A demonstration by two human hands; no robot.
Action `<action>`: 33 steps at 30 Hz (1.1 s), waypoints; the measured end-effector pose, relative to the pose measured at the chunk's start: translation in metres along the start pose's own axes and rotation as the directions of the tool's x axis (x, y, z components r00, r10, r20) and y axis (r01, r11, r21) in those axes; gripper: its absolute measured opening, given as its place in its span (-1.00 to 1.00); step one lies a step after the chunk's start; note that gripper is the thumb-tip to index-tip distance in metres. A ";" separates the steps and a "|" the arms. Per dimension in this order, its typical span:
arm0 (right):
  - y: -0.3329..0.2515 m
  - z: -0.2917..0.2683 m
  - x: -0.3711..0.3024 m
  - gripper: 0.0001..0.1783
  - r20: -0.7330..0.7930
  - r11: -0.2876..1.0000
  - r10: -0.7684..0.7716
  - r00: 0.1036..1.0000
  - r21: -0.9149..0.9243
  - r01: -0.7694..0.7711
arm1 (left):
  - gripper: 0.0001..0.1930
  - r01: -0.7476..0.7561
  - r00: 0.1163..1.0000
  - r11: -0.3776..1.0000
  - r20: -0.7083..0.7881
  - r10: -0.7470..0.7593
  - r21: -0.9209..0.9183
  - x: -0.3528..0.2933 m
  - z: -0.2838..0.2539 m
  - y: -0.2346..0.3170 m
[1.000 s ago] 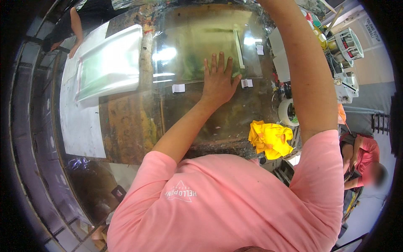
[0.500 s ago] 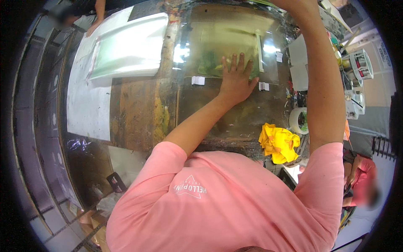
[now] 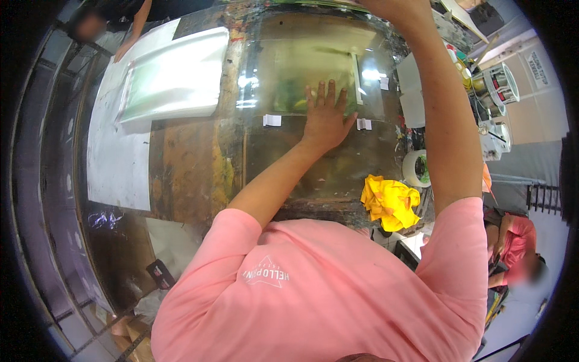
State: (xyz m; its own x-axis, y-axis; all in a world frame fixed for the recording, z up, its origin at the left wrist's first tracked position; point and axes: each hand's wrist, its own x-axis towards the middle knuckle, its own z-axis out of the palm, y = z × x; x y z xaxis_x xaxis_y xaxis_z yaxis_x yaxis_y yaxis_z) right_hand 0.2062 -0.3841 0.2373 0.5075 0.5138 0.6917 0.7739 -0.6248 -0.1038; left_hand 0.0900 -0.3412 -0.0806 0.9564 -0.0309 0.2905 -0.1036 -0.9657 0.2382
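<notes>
My left hand [image 3: 329, 117] lies flat with spread fingers on a glossy see-through sheet [image 3: 277, 157], near the lower edge of a yellow-green panel [image 3: 301, 66]. A narrow white strip [image 3: 357, 78] runs along the panel's right side. Small white folded tabs sit around it: one tab [image 3: 272, 120] left of my left hand, another tab [image 3: 363, 124] just right of it, and a third tab [image 3: 384, 83] farther up. My right arm reaches to the far edge of the table, where my right hand [image 3: 401, 7] is cut off by the picture's top; its fingers cannot be made out.
Shiny clear sheets [image 3: 175, 75] lie on white paper [image 3: 117, 163] at left, near another person's hand [image 3: 123, 49]. A crumpled yellow cloth [image 3: 391, 202], a tape roll [image 3: 415, 168] and white tubs [image 3: 503, 83] are on the right. Another person [image 3: 512, 241] is at lower right.
The whole view has shifted slightly, so the table appears farther left. My left hand stays flat in the same place on the sheet. My right hand has moved a little to the left.
</notes>
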 end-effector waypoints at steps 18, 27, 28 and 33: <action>0.002 0.003 -0.008 -0.37 -0.104 0.997 -0.025 0.994 -0.069 0.018 | -0.16 0.094 0.971 0.959 -0.186 -0.148 -0.268 0.008 -0.042 -0.008; -0.006 0.036 -0.109 -0.46 0.176 0.984 -0.115 0.978 -0.118 0.137 | 0.27 0.262 0.870 0.424 0.022 -0.492 -0.867 -0.020 -0.189 -0.108; 0.002 0.039 -0.123 -0.49 0.293 0.990 -0.137 0.946 0.023 0.136 | 0.26 0.395 0.840 0.533 0.060 -0.539 -0.749 -0.034 -0.179 -0.104; 0.009 0.071 -0.196 -0.59 0.658 0.946 -0.055 0.751 0.276 -0.173 | 0.16 0.505 0.854 0.785 0.074 -0.515 -0.358 -0.083 -0.119 -0.107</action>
State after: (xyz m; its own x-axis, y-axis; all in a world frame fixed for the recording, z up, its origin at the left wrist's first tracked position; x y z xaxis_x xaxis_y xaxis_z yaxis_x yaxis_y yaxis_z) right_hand 0.1402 -0.4486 0.0496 0.5879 0.8071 0.0551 0.7487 -0.5171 -0.4148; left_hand -0.0109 -0.2047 -0.0196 0.8901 0.4522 0.0568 0.3037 -0.6815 0.6658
